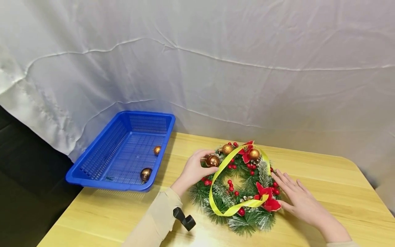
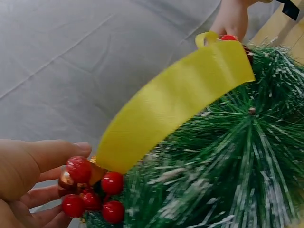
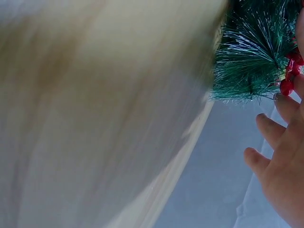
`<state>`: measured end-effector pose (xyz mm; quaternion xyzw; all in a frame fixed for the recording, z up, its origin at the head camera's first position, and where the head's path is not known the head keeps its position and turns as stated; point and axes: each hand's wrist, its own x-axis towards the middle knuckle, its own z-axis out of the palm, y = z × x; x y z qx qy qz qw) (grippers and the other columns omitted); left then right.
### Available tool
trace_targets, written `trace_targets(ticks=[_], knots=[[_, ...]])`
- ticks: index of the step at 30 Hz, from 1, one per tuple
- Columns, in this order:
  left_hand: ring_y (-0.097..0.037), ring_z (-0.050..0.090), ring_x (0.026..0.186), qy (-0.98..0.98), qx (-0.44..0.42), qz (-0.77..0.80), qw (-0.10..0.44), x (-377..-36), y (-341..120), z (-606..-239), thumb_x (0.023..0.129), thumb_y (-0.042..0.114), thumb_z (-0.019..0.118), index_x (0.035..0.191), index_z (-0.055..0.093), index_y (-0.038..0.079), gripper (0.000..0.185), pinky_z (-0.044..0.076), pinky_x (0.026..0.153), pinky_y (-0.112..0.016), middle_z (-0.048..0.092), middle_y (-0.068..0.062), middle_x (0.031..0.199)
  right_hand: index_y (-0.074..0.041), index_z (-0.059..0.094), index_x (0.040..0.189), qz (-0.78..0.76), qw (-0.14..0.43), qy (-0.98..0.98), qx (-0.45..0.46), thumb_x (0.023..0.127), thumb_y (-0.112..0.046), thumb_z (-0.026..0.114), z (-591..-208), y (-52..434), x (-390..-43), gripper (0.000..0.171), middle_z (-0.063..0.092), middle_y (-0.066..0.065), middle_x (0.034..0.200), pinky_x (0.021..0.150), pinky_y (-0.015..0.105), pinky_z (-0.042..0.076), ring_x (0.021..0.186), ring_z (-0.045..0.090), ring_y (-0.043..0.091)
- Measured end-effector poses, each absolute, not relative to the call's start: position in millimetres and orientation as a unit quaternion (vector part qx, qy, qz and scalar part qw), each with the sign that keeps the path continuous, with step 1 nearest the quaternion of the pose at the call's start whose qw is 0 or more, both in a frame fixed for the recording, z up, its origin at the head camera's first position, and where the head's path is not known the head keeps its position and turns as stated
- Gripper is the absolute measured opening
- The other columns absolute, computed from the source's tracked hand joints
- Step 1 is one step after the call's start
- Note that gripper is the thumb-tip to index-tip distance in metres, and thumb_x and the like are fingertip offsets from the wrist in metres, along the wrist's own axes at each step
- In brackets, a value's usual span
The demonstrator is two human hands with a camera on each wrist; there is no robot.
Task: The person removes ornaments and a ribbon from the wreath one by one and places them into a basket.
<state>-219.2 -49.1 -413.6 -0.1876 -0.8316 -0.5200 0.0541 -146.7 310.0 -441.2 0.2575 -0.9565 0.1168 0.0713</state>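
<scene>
A green Christmas wreath (image 1: 216,202) with frosted needles, red berries and red poinsettia flowers (image 1: 267,197) lies on the table. Over it loops a yellow ribbon (image 1: 213,195), which arches close to the camera in the left wrist view. At the wreath's upper left, my left hand (image 1: 197,168) holds a shiny brown bauble (image 1: 212,161) between thumb and fingers. Berries (image 2: 78,170) partly hide that bauble in the left wrist view. Two gold baubles (image 1: 254,154) sit along the top. Fingers spread and fairly straight, my right hand (image 1: 300,202) touches the wreath's right edge.
To the left stands a blue plastic basket (image 1: 118,187) with a brown bauble (image 1: 145,174) and a smaller copper one (image 1: 157,150) inside. A grey cloth (image 1: 216,85) hangs behind the wooden table (image 1: 333,175). A black camera mount (image 1: 184,219) is on my left wrist.
</scene>
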Motion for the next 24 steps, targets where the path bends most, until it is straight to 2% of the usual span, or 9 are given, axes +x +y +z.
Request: trace_targets(ticks=[5, 12, 16, 21, 24], knots=[[-0.023, 0.057, 0.103, -0.842, -0.185, -0.503, 0.055, -219.5, -47.6, -418.3, 0.075, 0.013, 0.082, 0.125, 0.061, 0.007, 0.055, 0.05, 0.088, -0.038, 0.057, -0.009, 0.123, -0.014, 0.018, 0.154, 0.118, 0.073, -0.957, 0.255, 0.091, -0.037, 0.063, -441.4, 309.2, -146.4, 0.08, 0.007, 0.004, 0.159, 0.112, 0.031, -0.012, 0.142, 0.002, 0.02], [-0.025, 0.062, 0.094, -0.832, -0.165, -0.525, 0.062, -221.5, -47.2, -419.9, 0.075, 0.009, 0.08, 0.121, 0.064, 0.007, 0.048, 0.054, 0.081, -0.037, 0.06, -0.011, 0.12, -0.014, 0.019, 0.154, 0.119, 0.073, -0.957, 0.256, 0.091, -0.037, 0.062, -441.5, 309.1, -146.1, 0.08, 0.008, 0.004, 0.159, 0.112, 0.03, -0.012, 0.142, 0.0, 0.016], [-0.027, 0.063, 0.094, -0.822, -0.163, -0.542, 0.062, -221.6, -48.1, -413.9, 0.075, 0.008, 0.08, 0.121, 0.063, 0.004, 0.049, 0.055, 0.08, -0.035, 0.06, -0.012, 0.119, -0.013, 0.019, 0.154, 0.116, 0.078, -0.956, 0.258, 0.091, -0.037, 0.062, -441.7, 309.4, -146.1, 0.08, 0.008, 0.004, 0.159, 0.111, 0.03, -0.012, 0.141, -0.001, 0.013], [-0.031, 0.063, 0.097, -0.8, -0.166, -0.573, 0.062, -218.9, -51.8, -400.1, 0.075, 0.005, 0.08, 0.122, 0.062, 0.002, 0.051, 0.055, 0.083, -0.04, 0.06, -0.014, 0.119, -0.014, 0.019, 0.154, 0.117, 0.077, -0.957, 0.255, 0.09, -0.038, 0.063, -440.7, 309.5, -145.8, 0.081, 0.008, 0.004, 0.159, 0.111, 0.029, -0.012, 0.142, 0.004, 0.021], [-0.03, 0.062, 0.1, -0.794, -0.16, -0.584, 0.055, -216.5, -56.5, -389.7, 0.075, 0.005, 0.08, 0.123, 0.062, 0.005, 0.052, 0.055, 0.083, -0.037, 0.06, -0.012, 0.12, -0.015, 0.019, 0.154, 0.119, 0.073, -0.957, 0.253, 0.09, -0.038, 0.064, -439.6, 309.1, -145.7, 0.081, 0.008, 0.004, 0.159, 0.111, 0.029, -0.014, 0.143, 0.009, 0.027]])
